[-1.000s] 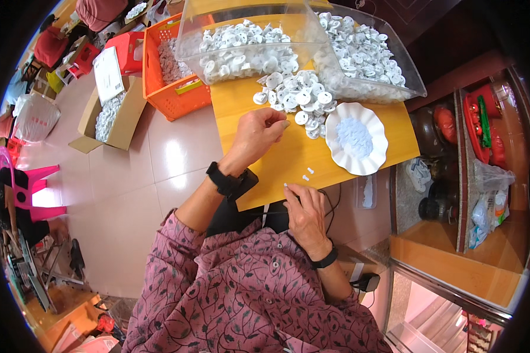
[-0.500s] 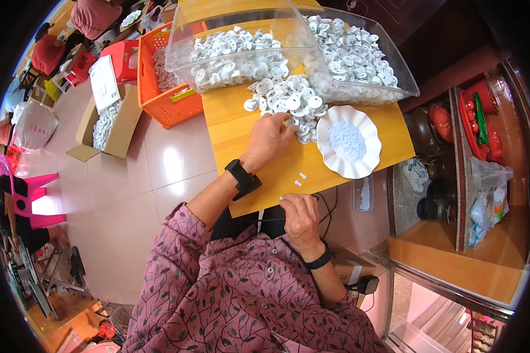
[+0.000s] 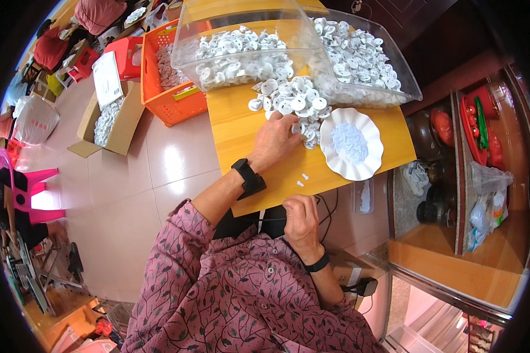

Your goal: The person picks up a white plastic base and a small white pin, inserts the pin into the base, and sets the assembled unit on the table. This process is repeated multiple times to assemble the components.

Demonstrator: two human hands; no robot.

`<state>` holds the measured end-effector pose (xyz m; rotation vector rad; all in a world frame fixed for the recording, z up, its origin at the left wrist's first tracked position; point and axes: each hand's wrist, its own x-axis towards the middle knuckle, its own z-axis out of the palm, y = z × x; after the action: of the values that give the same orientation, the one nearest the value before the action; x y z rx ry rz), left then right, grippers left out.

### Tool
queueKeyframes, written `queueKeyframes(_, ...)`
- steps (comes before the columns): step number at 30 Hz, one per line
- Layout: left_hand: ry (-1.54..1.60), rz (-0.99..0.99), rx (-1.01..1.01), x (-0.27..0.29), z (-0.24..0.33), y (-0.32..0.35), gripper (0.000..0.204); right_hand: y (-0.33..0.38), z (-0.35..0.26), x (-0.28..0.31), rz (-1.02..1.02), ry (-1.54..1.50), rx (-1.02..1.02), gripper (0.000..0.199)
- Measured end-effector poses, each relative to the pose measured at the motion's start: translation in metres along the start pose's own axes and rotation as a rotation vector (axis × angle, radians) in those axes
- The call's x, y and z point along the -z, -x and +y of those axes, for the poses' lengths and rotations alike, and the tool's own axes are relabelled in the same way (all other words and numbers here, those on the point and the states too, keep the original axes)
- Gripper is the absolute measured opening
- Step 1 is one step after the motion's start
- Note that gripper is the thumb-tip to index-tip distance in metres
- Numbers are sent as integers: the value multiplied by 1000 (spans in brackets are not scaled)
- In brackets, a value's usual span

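My left hand [image 3: 275, 141] is at the near edge of a loose pile of white round plastic pieces [image 3: 300, 100]. Its thumb and fingers curve around one white disc at the pile's edge. By the table's front edge, my right hand [image 3: 302, 220] is closed, fingers curled together; whatever is between the fingertips is hidden. Two tiny pale plastic slips [image 3: 302, 180] lie on the yellow table [image 3: 235, 126] between my hands. To the right of the pile, a white scalloped dish [image 3: 368, 167] holds a heap of similar pale slips.
Two clear plastic bins [image 3: 188, 62] [image 3: 409, 94] full of white pieces stand at the table's back. An orange crate [image 3: 171, 109] and an open cardboard box [image 3: 126, 126] are to the left. Shelves [image 3: 459, 194] stand at right; black cables [image 3: 330, 215] hang below the table. Other people sit far left.
My left hand has shifted slightly right along the pile's edge. The fingers of my right hand have curled in, and the small white bit that showed at their tips is out of sight.
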<state>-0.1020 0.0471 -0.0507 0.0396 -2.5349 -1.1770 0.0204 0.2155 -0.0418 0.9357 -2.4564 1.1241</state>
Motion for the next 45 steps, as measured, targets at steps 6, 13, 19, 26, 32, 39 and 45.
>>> queueKeyframes(6, 15, -56, 50, 2, 0, -1, 26, -1, -2, 1, 2, 0, -21, 15)
queueKeyframes(13, 70, -52, 1, 6, -8, 7, 17, -1, -4, 3, 35, -28, -78, 12)
queueKeyframes(19, 655, -145, 268, 31, 5, 31, 16, -1, -7, 9, 58, -167, -225, 9)
queueKeyframes(26, 926, -217, 484, 64, 28, 73, 14, -8, -9, 14, 109, -520, -482, 8)
queueKeyframes(32, 1090, -175, 477, 56, 28, 103, 16, -27, -23, 17, 161, -724, -556, 9)
queueKeyframes(39, 1195, -336, 480, 64, 31, 115, 38, -28, -22, 12, 209, -685, -578, 11)
queueKeyframes(45, 1325, -370, 521, 64, 28, 118, 35, -32, -28, 15, 199, -672, -546, 10)
